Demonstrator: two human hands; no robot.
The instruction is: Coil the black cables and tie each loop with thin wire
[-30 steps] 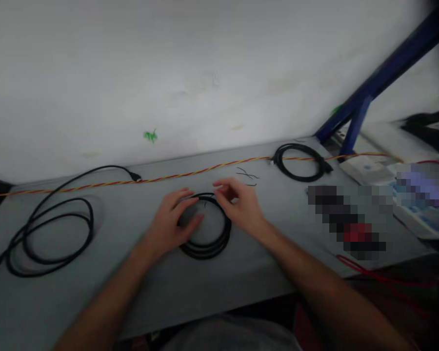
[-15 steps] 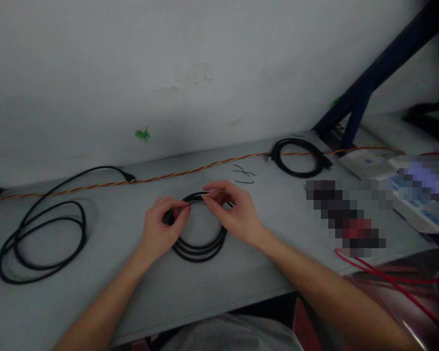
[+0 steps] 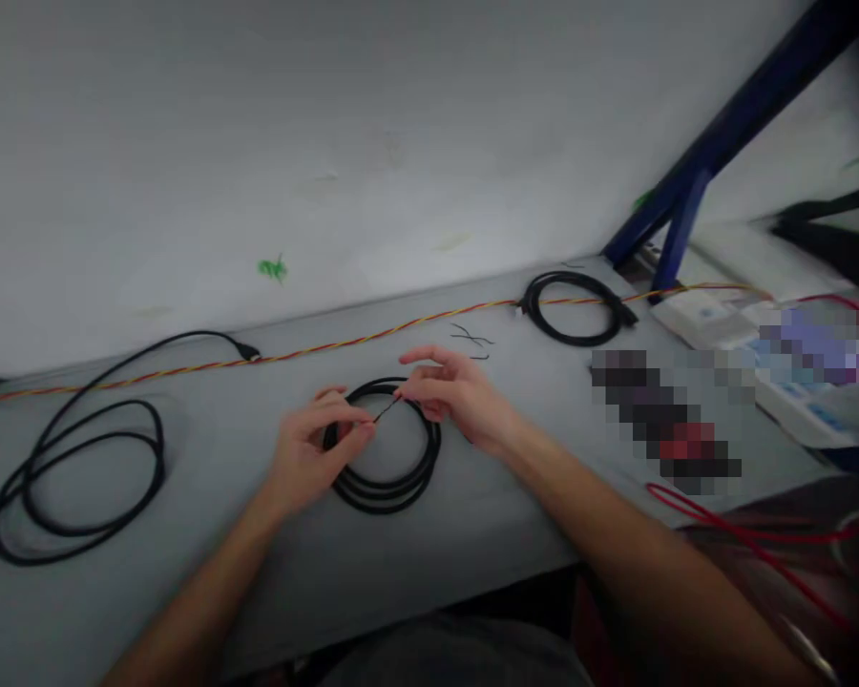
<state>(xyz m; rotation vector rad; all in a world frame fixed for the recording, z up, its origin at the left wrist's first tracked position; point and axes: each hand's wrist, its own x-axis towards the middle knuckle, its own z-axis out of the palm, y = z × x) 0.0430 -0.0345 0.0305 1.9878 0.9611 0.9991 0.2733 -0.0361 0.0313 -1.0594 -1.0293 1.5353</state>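
Observation:
Between my hands a thin dark twist tie [image 3: 387,407] is stretched over a coiled black cable [image 3: 383,501] on the grey table. My left hand [image 3: 315,444] pinches its lower end between thumb and forefinger, at the coil's left side. The other end is pinched by my right hand [image 3: 454,393], above the coil's upper right, with one finger lifted. Behind my right hand lie several loose twist ties [image 3: 472,337].
At the left lies a loosely looped black cable [image 3: 158,448]; at the back right, another coiled black cable [image 3: 573,341]. A red-and-yellow twisted wire [image 3: 358,340] runs along the wall. A blue metal frame [image 3: 730,134] and a red cable [image 3: 744,536] are at the right.
My fingertips now hold the twist tie so that a slanted length shows between them. My left fingertips are slightly lower. The whole view has shifted a little.

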